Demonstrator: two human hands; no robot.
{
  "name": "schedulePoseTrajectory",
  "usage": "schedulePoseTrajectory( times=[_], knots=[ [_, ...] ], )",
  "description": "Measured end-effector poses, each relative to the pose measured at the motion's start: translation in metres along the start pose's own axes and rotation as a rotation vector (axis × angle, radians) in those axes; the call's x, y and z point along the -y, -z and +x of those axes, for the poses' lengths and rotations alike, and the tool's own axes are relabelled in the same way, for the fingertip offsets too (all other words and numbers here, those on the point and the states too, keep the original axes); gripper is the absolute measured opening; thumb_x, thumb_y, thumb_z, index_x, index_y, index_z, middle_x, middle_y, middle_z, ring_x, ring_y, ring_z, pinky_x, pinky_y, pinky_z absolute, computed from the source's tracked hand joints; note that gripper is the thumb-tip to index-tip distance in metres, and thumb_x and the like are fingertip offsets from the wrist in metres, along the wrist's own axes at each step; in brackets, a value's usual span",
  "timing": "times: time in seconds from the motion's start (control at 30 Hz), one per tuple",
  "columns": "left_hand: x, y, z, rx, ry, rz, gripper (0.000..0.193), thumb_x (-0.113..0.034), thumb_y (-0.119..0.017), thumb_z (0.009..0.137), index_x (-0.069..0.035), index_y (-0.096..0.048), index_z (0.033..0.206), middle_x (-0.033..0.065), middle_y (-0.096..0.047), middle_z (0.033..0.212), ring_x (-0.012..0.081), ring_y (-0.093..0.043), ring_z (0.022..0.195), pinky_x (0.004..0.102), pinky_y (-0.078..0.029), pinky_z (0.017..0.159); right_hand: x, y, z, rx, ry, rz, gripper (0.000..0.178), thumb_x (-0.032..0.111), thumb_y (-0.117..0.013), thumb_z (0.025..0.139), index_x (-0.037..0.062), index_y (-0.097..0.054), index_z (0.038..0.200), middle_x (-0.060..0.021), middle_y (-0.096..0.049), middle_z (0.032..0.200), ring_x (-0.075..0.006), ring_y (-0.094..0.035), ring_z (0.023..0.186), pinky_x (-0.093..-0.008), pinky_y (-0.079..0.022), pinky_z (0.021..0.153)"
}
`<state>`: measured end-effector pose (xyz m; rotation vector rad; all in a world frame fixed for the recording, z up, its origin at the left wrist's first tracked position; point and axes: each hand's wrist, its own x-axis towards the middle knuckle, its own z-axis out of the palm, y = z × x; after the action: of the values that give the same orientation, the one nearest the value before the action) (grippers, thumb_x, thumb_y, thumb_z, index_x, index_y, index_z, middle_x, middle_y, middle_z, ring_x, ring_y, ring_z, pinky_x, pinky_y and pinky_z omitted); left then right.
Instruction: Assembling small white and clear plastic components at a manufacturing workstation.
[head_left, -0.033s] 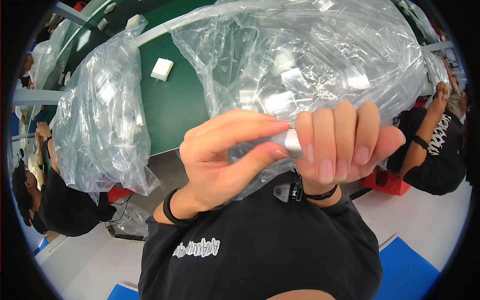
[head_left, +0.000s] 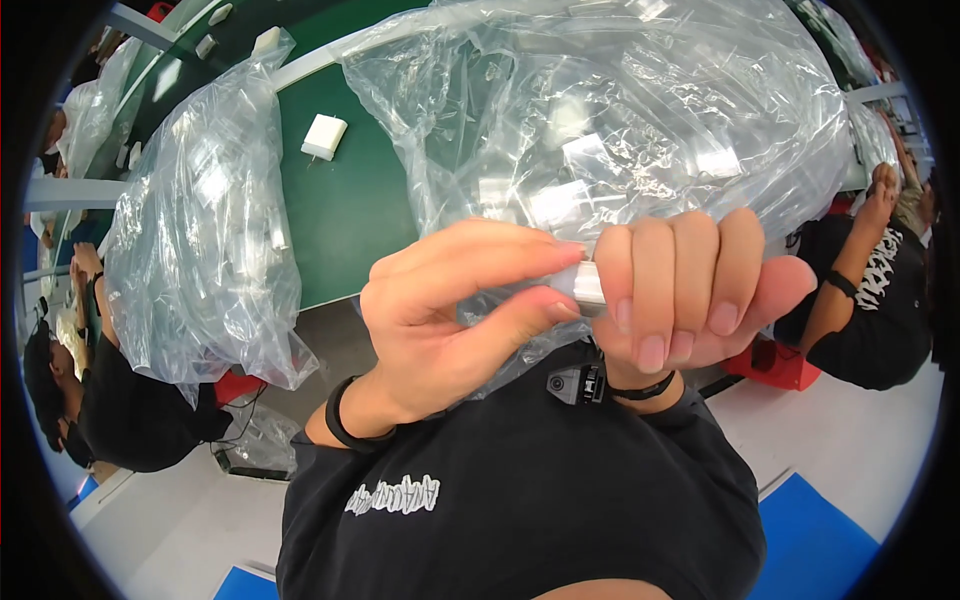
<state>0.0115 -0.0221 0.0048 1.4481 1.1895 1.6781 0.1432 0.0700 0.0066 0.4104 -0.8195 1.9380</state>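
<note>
In front of my chest, my left hand (head_left: 440, 310) pinches the translucent whitish end of a small shiny silver-white block (head_left: 589, 285) between thumb and forefinger. My right hand (head_left: 685, 285) is closed around the block's other end, its fingers curled over it. Only a short stretch of the block shows between the hands, so its full shape is hidden. Beyond my left hand, a white plug adapter (head_left: 325, 137) with metal prongs lies on the green table (head_left: 345, 225). Behind both hands spreads a large clear plastic bag (head_left: 640, 120) holding several white and clear pieces.
Another clear bag (head_left: 205, 230) of pieces hangs over the table's edge at left. Co-workers in dark shirts sit on both sides, one at left (head_left: 130, 400) and one at right (head_left: 870, 310). A red stool (head_left: 775, 365) stands at right, blue mats (head_left: 820, 540) on the floor.
My right hand has shifted slightly to the right, and the block with it. My left hand has barely moved, still pinching the end.
</note>
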Motion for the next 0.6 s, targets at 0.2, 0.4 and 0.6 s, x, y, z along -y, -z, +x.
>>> schedulePoseTrajectory(
  times=[0.2,0.4,0.6],
  knots=[
    [0.001,-0.003,-0.003,0.030,-0.049,-0.034,0.025,0.002,-0.073,0.070,0.006,-0.066,0.093,0.0188,-0.065,0.090,0.0208,-0.062,0.081,0.0281,-0.049,0.070,-0.001,-0.001,-0.001,0.035,0.028,0.083,0.043,0.041,-0.037,0.096,0.0109,-0.043,0.066,-0.0018,-0.044,0.053,-0.0146,-0.044,0.048,-0.0312,-0.038,0.058],
    [0.003,-0.002,-0.002,0.064,0.011,0.010,0.024,0.006,-0.073,0.067,0.007,-0.066,0.090,0.0185,-0.065,0.087,0.0205,-0.064,0.077,0.0259,-0.050,0.064,-0.002,0.008,-0.009,0.028,-0.011,0.072,0.045,0.045,-0.034,0.096,0.0112,-0.045,0.067,-0.0012,-0.044,0.050,-0.0143,-0.041,0.047,-0.0296,-0.037,0.055],
    [0.002,0.001,-0.002,0.068,0.011,-0.065,0.025,0.005,-0.076,0.063,0.007,-0.066,0.086,0.0179,-0.066,0.080,0.0232,-0.065,0.075,0.0281,-0.050,0.064,0.000,0.008,-0.008,0.057,-0.097,0.086,0.048,0.046,-0.034,0.096,0.0110,-0.046,0.065,-0.0007,-0.048,0.051,-0.0140,-0.043,0.045,-0.0278,-0.038,0.054]
  ],
)
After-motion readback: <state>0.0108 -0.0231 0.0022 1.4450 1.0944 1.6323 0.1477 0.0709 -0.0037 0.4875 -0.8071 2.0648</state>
